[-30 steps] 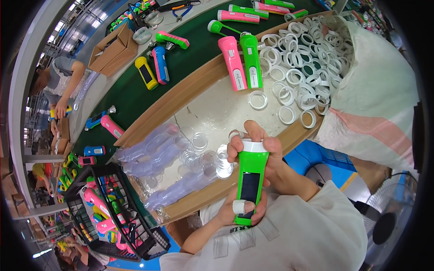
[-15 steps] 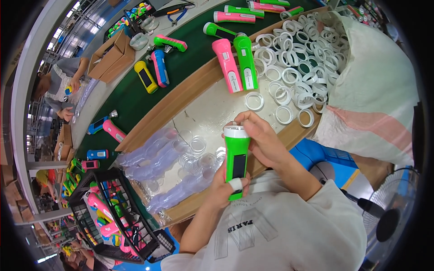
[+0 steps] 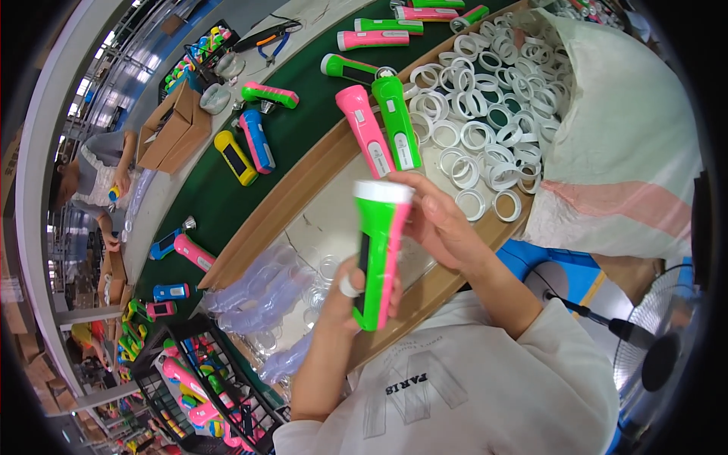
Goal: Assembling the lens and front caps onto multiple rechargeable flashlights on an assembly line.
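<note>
Upright in front of me is a green and pink flashlight (image 3: 379, 250) with a white ring around its head and a dark panel on its side. My left hand (image 3: 341, 299) is closed around its lower body, and a white band wraps the thumb. My right hand (image 3: 447, 227) is at the flashlight's head, its fingers curled behind the white ring, where the fingertips are hidden. Beyond them, a pink flashlight (image 3: 364, 129) and a green flashlight (image 3: 396, 121) lean side by side on the cardboard tray's edge. Loose white rings (image 3: 470, 205) lie to the right.
The cardboard tray (image 3: 296, 171) also holds clear plastic lens stacks (image 3: 265, 292). A white woven sack (image 3: 614, 144) stands at right, above a fan (image 3: 660, 334). A black basket (image 3: 205, 334) of flashlights is at lower left. Across the green belt (image 3: 208, 182), another person (image 3: 102, 163) works.
The flashlight has turned in my hands, so its pink side now shows, and has shifted slightly left. My right hand's fingers have moved behind its head. The whole view has shifted a little.
</note>
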Available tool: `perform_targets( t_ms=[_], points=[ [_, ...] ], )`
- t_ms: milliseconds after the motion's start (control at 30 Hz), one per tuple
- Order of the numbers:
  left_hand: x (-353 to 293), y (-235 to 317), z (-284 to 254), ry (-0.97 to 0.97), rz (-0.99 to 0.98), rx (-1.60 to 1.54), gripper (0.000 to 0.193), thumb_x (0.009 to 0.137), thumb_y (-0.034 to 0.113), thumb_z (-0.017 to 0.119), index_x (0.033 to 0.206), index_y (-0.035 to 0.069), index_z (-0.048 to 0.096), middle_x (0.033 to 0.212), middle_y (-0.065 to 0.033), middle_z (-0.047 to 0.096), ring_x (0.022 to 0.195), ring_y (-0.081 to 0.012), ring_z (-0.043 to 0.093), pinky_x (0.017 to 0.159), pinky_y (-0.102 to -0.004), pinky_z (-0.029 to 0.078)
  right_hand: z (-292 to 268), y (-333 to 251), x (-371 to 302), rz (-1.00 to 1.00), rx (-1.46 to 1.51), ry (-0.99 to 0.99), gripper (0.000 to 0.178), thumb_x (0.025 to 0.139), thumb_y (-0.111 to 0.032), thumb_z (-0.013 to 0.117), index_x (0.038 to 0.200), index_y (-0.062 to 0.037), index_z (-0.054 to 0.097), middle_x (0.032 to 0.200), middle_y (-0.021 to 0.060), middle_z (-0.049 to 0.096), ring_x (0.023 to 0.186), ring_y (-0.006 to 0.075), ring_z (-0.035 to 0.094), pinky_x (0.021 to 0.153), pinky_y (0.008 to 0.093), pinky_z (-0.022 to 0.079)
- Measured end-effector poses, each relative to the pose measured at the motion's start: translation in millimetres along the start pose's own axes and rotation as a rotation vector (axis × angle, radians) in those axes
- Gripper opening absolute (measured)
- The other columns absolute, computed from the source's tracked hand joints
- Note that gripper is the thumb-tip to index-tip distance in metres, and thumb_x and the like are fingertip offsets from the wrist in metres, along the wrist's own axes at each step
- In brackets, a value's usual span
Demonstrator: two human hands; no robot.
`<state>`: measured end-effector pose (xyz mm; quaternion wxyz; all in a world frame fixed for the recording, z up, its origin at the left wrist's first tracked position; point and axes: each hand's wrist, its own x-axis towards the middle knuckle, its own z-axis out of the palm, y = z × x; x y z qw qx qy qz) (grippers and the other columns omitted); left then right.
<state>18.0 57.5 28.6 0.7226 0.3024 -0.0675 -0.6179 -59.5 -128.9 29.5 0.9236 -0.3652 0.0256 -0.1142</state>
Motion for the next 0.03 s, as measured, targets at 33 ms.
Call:
perform_targets(
  t_ms=[33],
  points=[
    [2.8,-1.2,-0.6,0.000,-0.006,-0.003,0.088,0.064,0.054,0.080,0.122,-0.004,0.048,0.089,-0.0144,0.065,0.067,-0.0263,0.065,0.051,-0.0306,0.053,3.4,0.5,2.8,0.062,0.141,-0.061,0.068,0.089,-0.047,0.061,0.141,-0.0100,0.035,0.133,0.0129,0.048,0.122,0.0251,0.050,0.096,0.0369,0.044]
  ],
)
